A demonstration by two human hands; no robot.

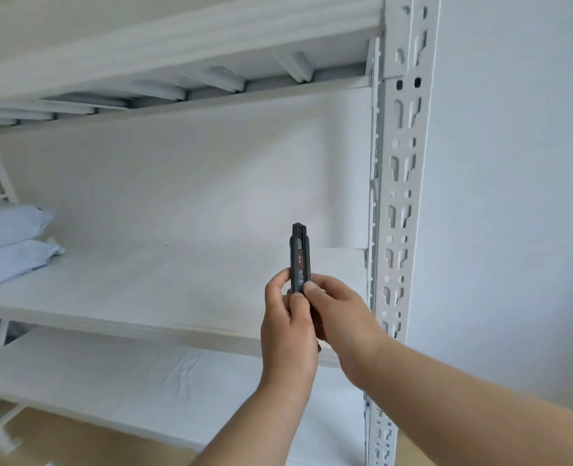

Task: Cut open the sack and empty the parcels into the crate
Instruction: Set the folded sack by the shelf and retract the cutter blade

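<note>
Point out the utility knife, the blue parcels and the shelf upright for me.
utility knife [299,253]: head view, on its black body above the fingers.
blue parcels [9,245]: head view, where the two stacked bags meet.
shelf upright [401,183]: head view, on its slotted white face.

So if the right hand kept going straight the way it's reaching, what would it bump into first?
The right hand already pinches the black utility knife, so that comes first, then the left hand just beyond. Past them the line probably runs over the white shelf board; depth is unclear.
</note>
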